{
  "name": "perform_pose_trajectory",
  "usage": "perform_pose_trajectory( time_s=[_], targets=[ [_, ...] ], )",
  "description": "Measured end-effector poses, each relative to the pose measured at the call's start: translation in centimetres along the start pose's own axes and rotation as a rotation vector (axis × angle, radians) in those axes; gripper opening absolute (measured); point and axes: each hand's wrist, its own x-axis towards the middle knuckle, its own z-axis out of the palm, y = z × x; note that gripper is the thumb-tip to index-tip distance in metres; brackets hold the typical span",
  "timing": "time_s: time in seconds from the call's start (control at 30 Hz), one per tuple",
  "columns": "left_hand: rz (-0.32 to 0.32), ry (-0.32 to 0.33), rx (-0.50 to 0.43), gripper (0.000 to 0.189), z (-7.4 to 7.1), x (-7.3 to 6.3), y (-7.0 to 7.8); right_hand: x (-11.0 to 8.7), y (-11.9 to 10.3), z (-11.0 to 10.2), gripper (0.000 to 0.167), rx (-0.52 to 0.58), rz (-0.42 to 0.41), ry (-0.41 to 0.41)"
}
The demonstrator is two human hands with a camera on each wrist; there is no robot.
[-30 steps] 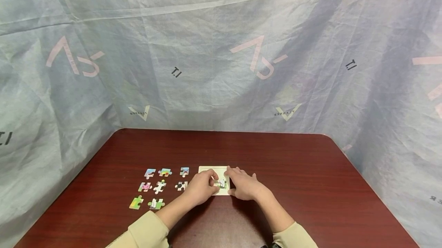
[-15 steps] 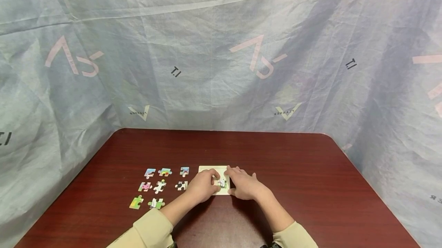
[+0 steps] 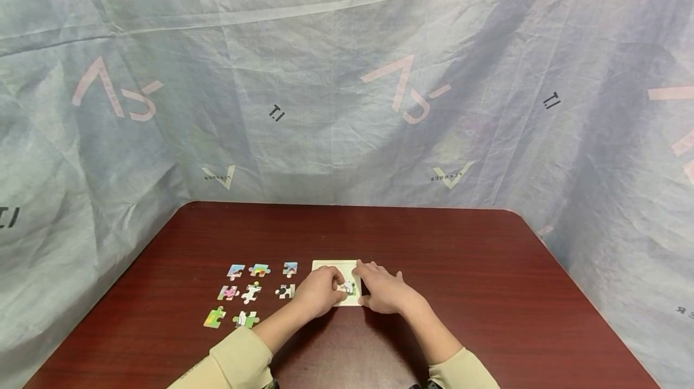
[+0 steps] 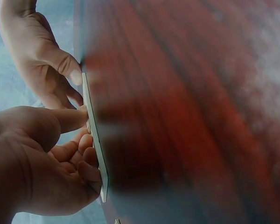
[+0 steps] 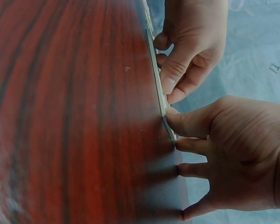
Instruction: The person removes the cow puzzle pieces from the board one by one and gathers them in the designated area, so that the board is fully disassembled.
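Two hands met on the board [image 3: 325, 266], mid-table [image 3: 488, 268]: our left hand [image 3: 317, 292] curled, fingertips pressing a piece [image 3: 349, 286] down; our right hand [image 3: 385, 291] spread, thumb steadying the board's edge. Beyond-left lay eight loose pieces [image 3: 252, 292].

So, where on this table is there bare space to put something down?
The table is bare right of the right hand, and along the far edge behind the white board. It is crowded left of the board, where loose puzzle pieces lie in rows beside the left hand.
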Motion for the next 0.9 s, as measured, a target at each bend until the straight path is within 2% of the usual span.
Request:
perform_pose_trajectory(
  time_s=[0.17,0.43,0.67,0.9],
  targets=[
    [-0.003,-0.001,-0.020,0.020,0.08,0.16,-0.21,-0.04,0.03,0.00,0.058,0.001,0.001,-0.002],
    [0.049,0.032,-0.089,0.021,0.23,0.26,-0.48,0.00,0.02,-0.03,0.057,0.001,0.001,-0.003],
    [0.088,0.049,-0.167,0.024,0.05,0.13,-0.37,-0.03,-0.11,-0.13,0.054,-0.002,0.003,-0.009],
    [0.090,0.041,-0.271,0.025,-0.01,-0.41,-0.69,-0.13,-0.20,-0.20,0.055,-0.001,0.008,-0.009]
  ],
)
